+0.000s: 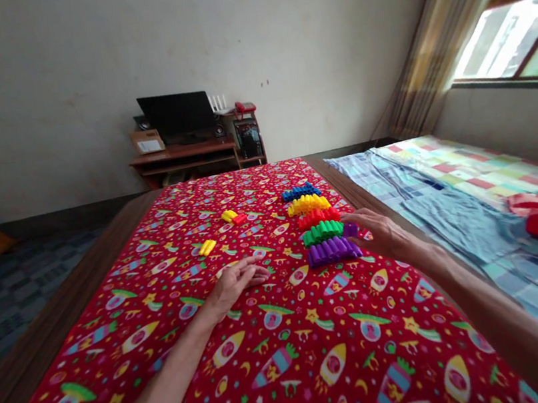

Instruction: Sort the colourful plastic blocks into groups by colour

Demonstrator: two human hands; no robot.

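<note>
The right hand [377, 232] pinches a purple block [351, 229] beside the purple row [333, 250] near the table's right edge [376, 209] — the left hand [235, 280] rests flat, empty, on open cloth [283, 361].

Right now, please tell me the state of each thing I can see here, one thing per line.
purple blocks: lined up in a row, nearest row
green blocks: in a row
purple piece: at right fingertips
right hand: touching the purple piece
left hand: flat on the cloth, empty
yellow block: loose, lying alone
monitor: screen dark
</note>
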